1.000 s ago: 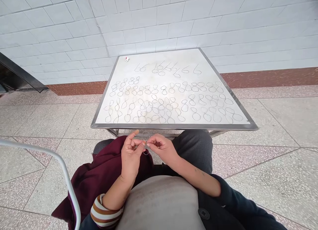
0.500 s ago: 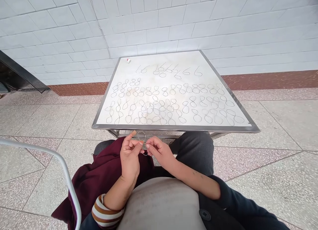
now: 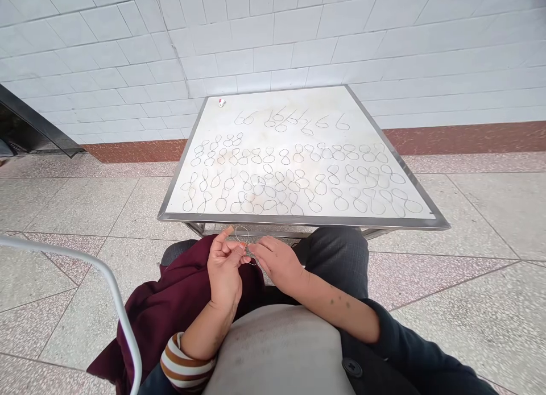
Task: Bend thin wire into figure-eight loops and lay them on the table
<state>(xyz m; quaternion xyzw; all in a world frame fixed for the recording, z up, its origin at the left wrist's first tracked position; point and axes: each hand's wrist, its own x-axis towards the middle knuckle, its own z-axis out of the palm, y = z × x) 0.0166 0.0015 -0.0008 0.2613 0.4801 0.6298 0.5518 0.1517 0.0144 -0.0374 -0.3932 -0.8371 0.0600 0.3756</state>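
Where a white tiled wall [image 3: 298,28] is rising above a speckled floor [image 3: 464,287], a metal-framed table [image 3: 298,219] is bearing rows of figure-eight wires [image 3: 284,156]. Before its near edge, the left hand [image 3: 225,271] is pinching a thin wire loop [image 3: 248,235]; the right hand [image 3: 281,265] is hovering close beside it, whether gripping I can't tell.

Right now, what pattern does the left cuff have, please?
Left cuff: brown and white stripes; head view.
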